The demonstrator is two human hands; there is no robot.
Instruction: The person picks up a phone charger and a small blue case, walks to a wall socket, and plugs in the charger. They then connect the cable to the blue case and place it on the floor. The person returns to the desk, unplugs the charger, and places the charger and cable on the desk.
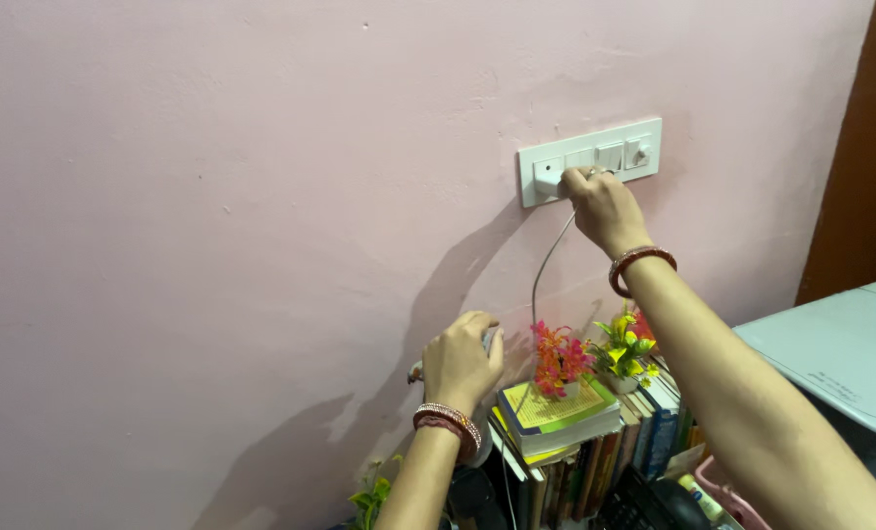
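A white switch and socket plate [622, 149] is fixed to the pink wall. My right hand [601, 204] is raised to it, fingers closed on a white plug [548, 177] at the plate's left end. A thin grey cable [546, 263] hangs from the plug down the wall. Lower down, my left hand [461, 361] is curled around a small pale object against the wall; most of that object is hidden by my fingers. Both wrists wear red bangles.
Below the hands, a stack of books [556, 417] carries two small pots of artificial flowers, pink [559, 359] and yellow-green [622, 351]. More books stand upright beneath. A grey lid or surface [840, 358] lies at the right, beside a brown door edge [865, 147].
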